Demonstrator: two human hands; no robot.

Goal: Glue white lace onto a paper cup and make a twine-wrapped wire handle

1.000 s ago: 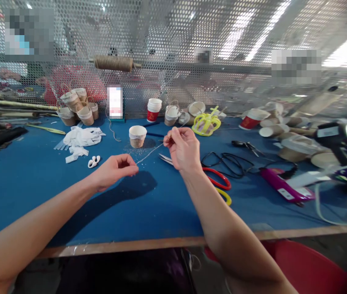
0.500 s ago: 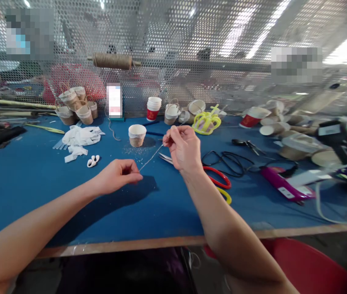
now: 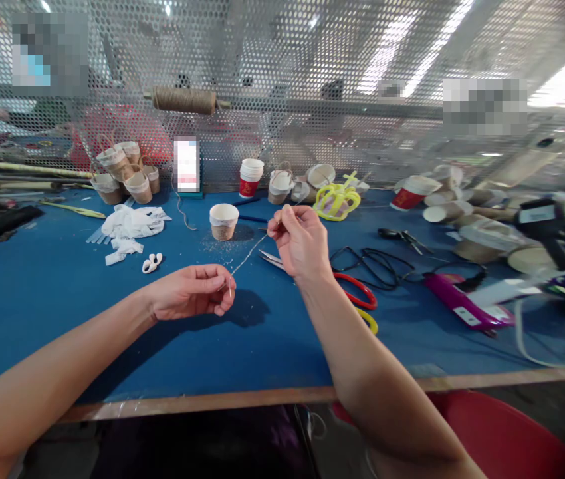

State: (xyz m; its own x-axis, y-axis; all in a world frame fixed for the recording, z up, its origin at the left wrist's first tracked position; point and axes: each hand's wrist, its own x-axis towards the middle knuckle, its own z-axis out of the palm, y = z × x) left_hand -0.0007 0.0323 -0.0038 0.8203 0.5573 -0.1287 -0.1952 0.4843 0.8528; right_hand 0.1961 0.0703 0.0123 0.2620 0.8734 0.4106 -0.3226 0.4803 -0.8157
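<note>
A thin, pale twisted string (image 3: 249,254) slants above the blue tabletop (image 3: 203,359), its ends pinched in the fingertips of the left hand (image 3: 195,291) and the right hand (image 3: 300,241). Behind it stands a brown, white-rimmed paper cup (image 3: 223,227); red-and-yellow-handled metal scissors (image 3: 271,260) lie partly under the right forearm.

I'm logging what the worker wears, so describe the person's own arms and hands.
The left hand and right hand are both ungloved. The left forearm and right forearm are bare, with no sleeve clearly visible. No watch, bracelet, cable or marking shows on either; rings can't be ruled out at this size.
</note>
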